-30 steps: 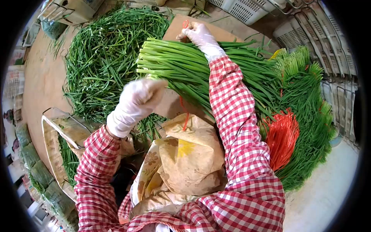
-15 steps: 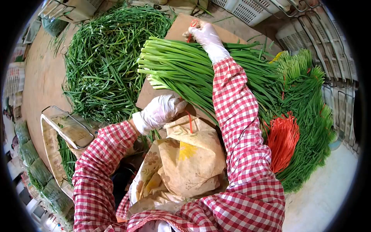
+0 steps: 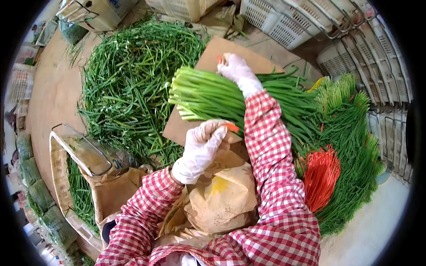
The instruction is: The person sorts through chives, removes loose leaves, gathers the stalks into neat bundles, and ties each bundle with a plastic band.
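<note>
A bundle of garlic chives [image 3: 202, 91] lies across a brown board [image 3: 178, 127], its pale cut ends pointing left. Both my hands wear thin whitish gloves. My left hand [image 3: 202, 146], at the bundle's near side, pinches one end of a red plastic tie strip [image 3: 231, 127]. At the far side, my right hand [image 3: 238, 73] is closed on the strip's other end, a bit of red showing at its fingertips. The strip's middle is hidden under the chives. A bunch of loose red tie strips [image 3: 321, 179] rests to the right on more chives [image 3: 350, 177].
A heap of loose green leaves [image 3: 137, 84] lies at the left of the board. White plastic crates [image 3: 275, 24] stand at the back, with more crates [image 3: 368, 62] stacked at right. A handled basket [image 3: 62, 177] holds greens at lower left. Cloth [image 3: 226, 199] covers my lap.
My left hand has moved up and right against the bundle with its strip end. The cut ends look more tightly gathered. The whole view has shifted slightly.
</note>
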Action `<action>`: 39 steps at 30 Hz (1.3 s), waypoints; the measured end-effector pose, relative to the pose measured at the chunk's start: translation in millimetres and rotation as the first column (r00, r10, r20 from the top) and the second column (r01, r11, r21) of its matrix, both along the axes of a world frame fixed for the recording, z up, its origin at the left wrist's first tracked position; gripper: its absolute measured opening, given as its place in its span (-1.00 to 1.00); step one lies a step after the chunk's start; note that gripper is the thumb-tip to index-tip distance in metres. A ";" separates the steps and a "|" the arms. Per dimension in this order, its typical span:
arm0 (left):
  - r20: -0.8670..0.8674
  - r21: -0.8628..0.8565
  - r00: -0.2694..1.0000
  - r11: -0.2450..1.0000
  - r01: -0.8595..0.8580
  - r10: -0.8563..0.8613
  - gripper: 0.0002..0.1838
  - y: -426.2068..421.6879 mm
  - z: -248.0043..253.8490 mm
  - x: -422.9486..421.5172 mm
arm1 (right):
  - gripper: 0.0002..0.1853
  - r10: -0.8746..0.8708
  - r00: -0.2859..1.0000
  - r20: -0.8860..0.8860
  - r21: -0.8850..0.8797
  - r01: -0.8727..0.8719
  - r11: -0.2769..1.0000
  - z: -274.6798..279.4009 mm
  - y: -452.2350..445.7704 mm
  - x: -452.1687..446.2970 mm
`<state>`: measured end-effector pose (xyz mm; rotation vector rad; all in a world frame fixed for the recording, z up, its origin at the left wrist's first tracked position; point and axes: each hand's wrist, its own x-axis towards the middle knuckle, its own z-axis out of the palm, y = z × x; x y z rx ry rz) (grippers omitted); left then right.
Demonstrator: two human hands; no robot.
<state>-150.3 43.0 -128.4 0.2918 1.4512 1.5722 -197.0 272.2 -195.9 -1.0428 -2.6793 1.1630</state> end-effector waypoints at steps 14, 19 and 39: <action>0.147 -0.167 0.989 0.986 0.031 -0.006 -0.75 62.0 4.9 -54.8 | -0.82 0.005 0.978 -0.209 -0.015 -0.009 1.000 3.7 -35.6 21.2; 0.241 -0.241 0.970 0.966 0.089 -0.030 -0.69 66.4 3.6 -75.4 | -0.82 -0.073 0.955 -0.288 -0.378 -0.043 0.925 -18.1 -15.5 16.8; 0.168 -0.318 0.986 0.946 0.070 -0.017 -0.71 75.2 3.3 -74.1 | -0.82 -0.050 0.918 -0.394 -0.710 -0.269 0.651 -2.8 -4.9 39.3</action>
